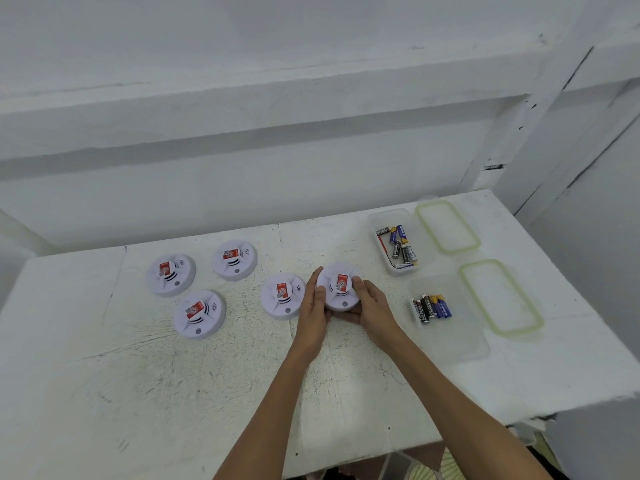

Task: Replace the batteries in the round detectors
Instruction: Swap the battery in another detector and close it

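A round white detector (337, 285) with a red label is gripped on both sides, my left hand (311, 306) on its left rim and my right hand (372, 308) on its right rim and underside. It is lifted slightly off the white table (138, 393). Several more identical detectors lie face up to the left: one right beside it (281, 295), one further back (234, 259), and two at the left (170, 274) (199, 314). Two clear tubs hold batteries: the far tub (398, 240) and the near tub (443, 317).
Two green-rimmed clear lids (447, 226) (500, 296) lie to the right of the tubs. The table's right edge drops off near the lids. A white wall runs along the back of the table.
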The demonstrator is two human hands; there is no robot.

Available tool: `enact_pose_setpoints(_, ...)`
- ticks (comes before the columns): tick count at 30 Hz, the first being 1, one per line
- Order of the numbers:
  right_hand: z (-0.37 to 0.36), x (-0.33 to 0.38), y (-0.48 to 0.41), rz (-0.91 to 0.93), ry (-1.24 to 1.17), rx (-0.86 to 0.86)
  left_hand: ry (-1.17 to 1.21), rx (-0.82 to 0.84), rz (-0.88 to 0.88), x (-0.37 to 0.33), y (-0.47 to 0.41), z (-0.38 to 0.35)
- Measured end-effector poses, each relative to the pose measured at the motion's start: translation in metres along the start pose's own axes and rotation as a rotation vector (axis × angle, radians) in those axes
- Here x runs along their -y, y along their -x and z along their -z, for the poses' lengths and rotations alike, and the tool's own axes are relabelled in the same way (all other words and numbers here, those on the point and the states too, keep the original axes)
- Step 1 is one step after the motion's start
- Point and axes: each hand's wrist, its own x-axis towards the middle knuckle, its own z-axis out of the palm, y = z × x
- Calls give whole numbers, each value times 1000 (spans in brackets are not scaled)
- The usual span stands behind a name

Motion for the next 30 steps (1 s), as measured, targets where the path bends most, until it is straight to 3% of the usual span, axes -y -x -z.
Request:
enact_pose_setpoints(27,-8,7,-3,-44,-41,-43,9,12,108,-25,-5,-3)
enact_pose_setpoints(30,-24,18,-9,-54,-77,-35,-72,30,84,-41,-12,5)
